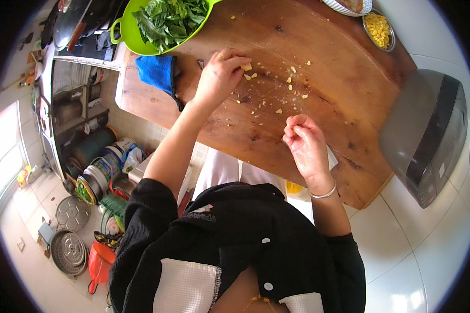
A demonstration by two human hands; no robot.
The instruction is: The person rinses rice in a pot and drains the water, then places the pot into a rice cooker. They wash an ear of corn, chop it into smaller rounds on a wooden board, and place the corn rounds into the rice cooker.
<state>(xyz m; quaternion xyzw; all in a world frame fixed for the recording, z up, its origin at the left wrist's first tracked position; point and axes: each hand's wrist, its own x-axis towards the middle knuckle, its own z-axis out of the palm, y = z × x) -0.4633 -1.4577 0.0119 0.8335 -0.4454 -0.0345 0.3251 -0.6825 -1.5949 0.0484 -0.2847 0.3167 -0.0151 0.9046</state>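
Observation:
My left hand (221, 76) reaches over the wooden board (329, 54), fingertips pinched at a small clump of pale yellow corn kernels (246, 67). Loose kernels (289, 80) and crumbs lie scattered between the two hands. Nearer my body, my right hand (307, 146) is raised with the palm turned up and its fingers curled to the thumb; whether something small sits between them cannot be seen. Partly hidden behind that wrist is a flat whitish thing (332, 157).
A green colander (128, 37) of leafy greens (172, 21) stands at the far left, beside a blue cloth (156, 72). Far right are a metal bowl of corn (378, 30), a ribbed white bowl (346, 7) and a grey appliance (411, 133). Pots and buckets (98, 172) crowd the left floor.

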